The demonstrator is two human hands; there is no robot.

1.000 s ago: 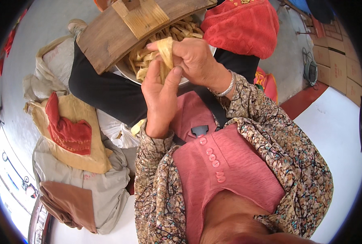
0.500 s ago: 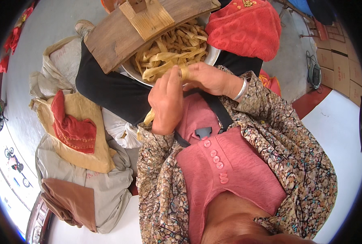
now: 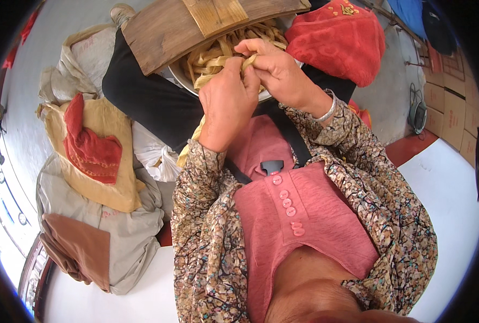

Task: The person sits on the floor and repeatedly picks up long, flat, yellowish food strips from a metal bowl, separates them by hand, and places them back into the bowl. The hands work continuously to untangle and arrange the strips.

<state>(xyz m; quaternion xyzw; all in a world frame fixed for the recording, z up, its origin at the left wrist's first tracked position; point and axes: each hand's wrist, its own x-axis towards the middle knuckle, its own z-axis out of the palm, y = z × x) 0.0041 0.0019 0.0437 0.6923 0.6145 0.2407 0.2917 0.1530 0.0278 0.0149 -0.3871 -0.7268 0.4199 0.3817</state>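
My left hand (image 3: 228, 102) is closed, thumb and fingers pinching a pale yellow strip (image 3: 248, 62) that looks like dried corn husk. My right hand (image 3: 287, 75) meets it from the right, its thumb and fingers closed on the same strip, with the index finger raised and bent. A yellow length (image 3: 188, 148) hangs by my left wrist; whether it joins the pinched strip is hidden by the hand. Just beyond my hands, many loose husk strips (image 3: 212, 59) lie in a white basin (image 3: 265, 96).
A wooden board (image 3: 164, 37) with a lighter block lies over the basin's far side. A red towel (image 3: 336, 43) sits at the right. Sacks (image 3: 110, 161), a red cloth (image 3: 96, 151) and a white plastic bag (image 3: 156, 153) lie at the left. Cardboard boxes (image 3: 454, 116) stand far right.
My right hand has lifted its index finger and shifted up and right. The left hand has moved slightly up and turned, still pinching the strip. The whole view has shifted a little.
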